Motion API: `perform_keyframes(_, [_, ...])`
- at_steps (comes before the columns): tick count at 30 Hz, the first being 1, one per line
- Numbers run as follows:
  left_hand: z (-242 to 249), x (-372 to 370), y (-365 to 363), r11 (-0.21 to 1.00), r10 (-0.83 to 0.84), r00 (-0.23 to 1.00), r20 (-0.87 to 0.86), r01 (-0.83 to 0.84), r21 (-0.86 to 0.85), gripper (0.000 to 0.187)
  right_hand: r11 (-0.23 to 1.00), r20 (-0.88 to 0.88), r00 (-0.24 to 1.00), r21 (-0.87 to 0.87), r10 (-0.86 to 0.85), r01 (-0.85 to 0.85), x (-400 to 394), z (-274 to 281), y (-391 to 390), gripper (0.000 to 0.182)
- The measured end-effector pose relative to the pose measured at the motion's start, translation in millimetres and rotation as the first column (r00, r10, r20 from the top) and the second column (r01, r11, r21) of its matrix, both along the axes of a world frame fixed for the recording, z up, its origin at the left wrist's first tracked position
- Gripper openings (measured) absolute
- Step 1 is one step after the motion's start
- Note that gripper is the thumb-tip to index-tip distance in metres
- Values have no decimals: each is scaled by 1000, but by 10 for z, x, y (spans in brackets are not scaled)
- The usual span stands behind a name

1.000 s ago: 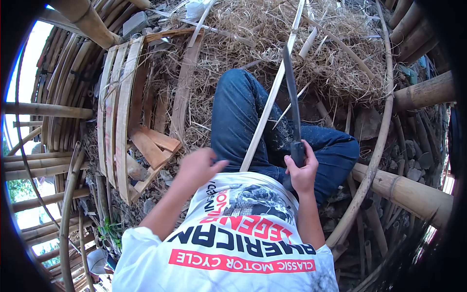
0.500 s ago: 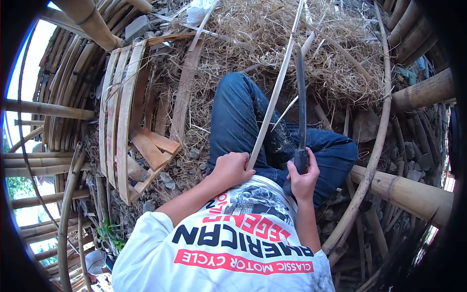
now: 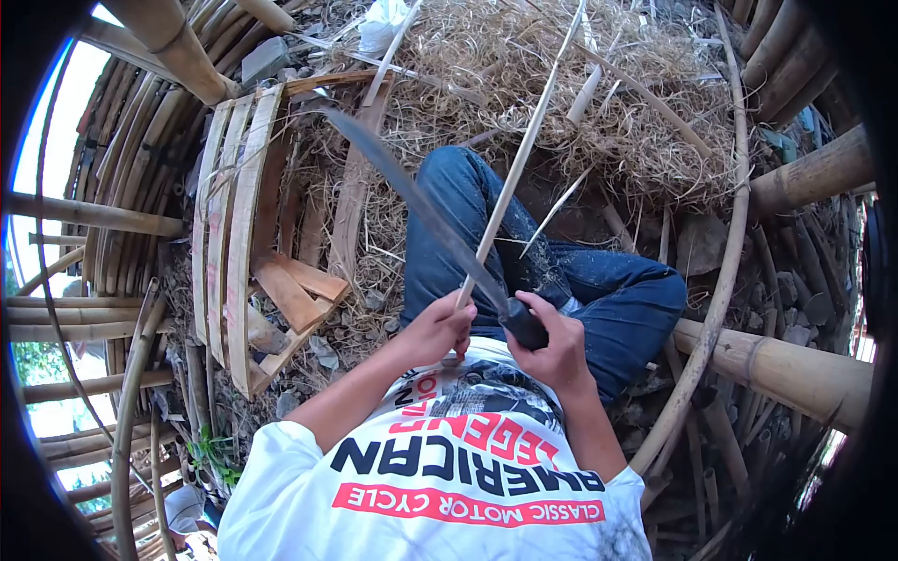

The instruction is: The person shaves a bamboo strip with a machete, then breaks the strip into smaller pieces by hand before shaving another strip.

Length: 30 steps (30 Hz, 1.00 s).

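1. Presently, a long bamboo strip [image 3: 510, 173] is pinched at its near end by the closed left hand [image 3: 432, 329], apparently to steady it.
2. The handle of a long knife [image 3: 412, 201] is fully enclosed by the right hand [image 3: 552, 344], just beside the strip.
3. The blade is laid across the strip near its held end, seemingly for paring.
4. Behind the strip, a shavings heap [image 3: 561, 84] is noted.
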State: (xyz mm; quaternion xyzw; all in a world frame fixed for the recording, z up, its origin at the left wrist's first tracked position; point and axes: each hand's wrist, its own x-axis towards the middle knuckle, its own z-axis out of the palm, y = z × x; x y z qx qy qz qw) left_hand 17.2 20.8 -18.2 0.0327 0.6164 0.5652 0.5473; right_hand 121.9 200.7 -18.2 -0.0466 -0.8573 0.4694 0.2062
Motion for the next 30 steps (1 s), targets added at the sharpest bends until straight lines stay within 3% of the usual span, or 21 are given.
perform_keyframes(1, [25,3,17,998,-54,994,-92,50,-49,19,1000,-5,1000,1,5,-5,-31,10,4,52])
perform_keyframes(6, [306,16,83,939,-234,964,-128,190,-287,27,986,87,984,37,156,-160,-82,25,37,54])
perform_keyframes(7, [298,22,67,939,-233,965,-124,190,-287,27,986,90,983,36,158,-162,-82,28,47,54])
perform_keyframes(9, [281,21,44,936,-273,916,-295,181,-302,28,978,113,976,75,187,-196,-83,33,84,53])
perform_keyframes(17, [315,9,3,926,-340,875,-344,249,-283,28,987,227,966,70,123,-142,-154,-109,328,37])
perform_keyframes(21, [257,75,-87,942,-303,871,-386,213,-258,28,962,294,951,216,99,-167,-230,-96,473,31])
perform_keyframes(25, [228,74,-192,962,-239,909,-342,174,-210,28,955,398,917,268,7,-124,-316,-144,651,26])
perform_keyframes(28, [252,29,-165,967,-218,933,-286,168,-189,32,953,371,928,269,29,-137,-326,-115,651,24])
perform_keyframes(30, [317,-51,-115,932,-273,951,-142,225,-286,40,950,379,925,275,36,-149,-300,-28,580,26])
